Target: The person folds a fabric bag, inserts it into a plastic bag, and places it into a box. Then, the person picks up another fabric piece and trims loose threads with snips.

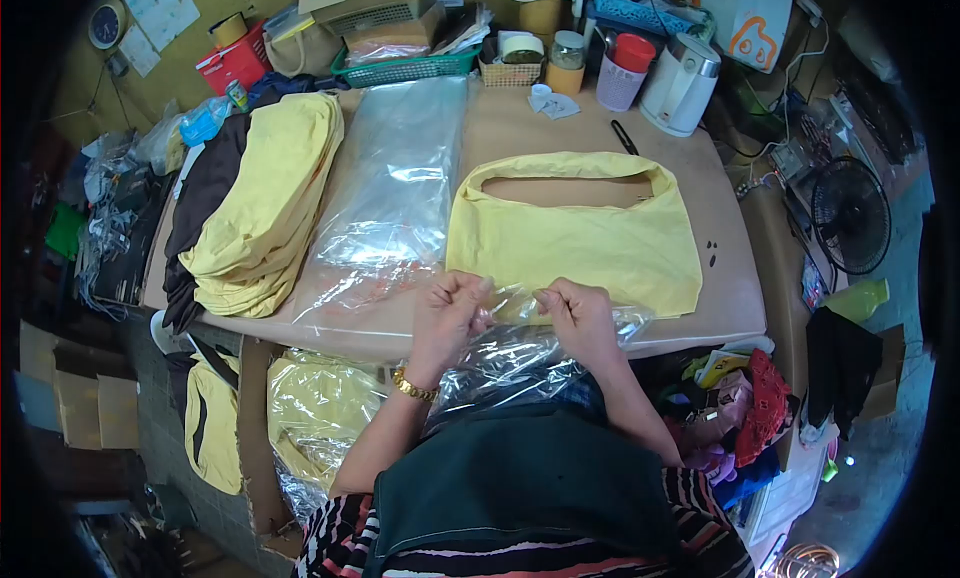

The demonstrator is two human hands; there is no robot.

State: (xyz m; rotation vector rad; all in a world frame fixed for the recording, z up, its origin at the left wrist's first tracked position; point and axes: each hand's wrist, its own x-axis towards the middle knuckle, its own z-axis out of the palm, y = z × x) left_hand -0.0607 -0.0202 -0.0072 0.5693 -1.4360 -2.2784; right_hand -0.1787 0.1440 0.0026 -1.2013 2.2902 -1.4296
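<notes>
A clear plastic bag (515,363) is stretched between my two hands at the table's front edge. Its edge is pinched in the closed fingers of my left hand (452,313), which has a gold watch at the wrist. My right hand (583,323) pinches the bag on the other side. Just beyond my hands, a yellow cloth bag (570,243) lies flat, its handle loop pointing away from me. To its left lies a stack of clear plastic bags (400,178).
Yellow and dark folded cloth (265,208) is piled at the table's left. Baskets, jars and a white kettle (680,83) line the back. A black cutter (624,137) lies behind the yellow bag. Below left stands a cardboard box (258,428) with wrapped yellow cloth; a fan (850,215) is at right.
</notes>
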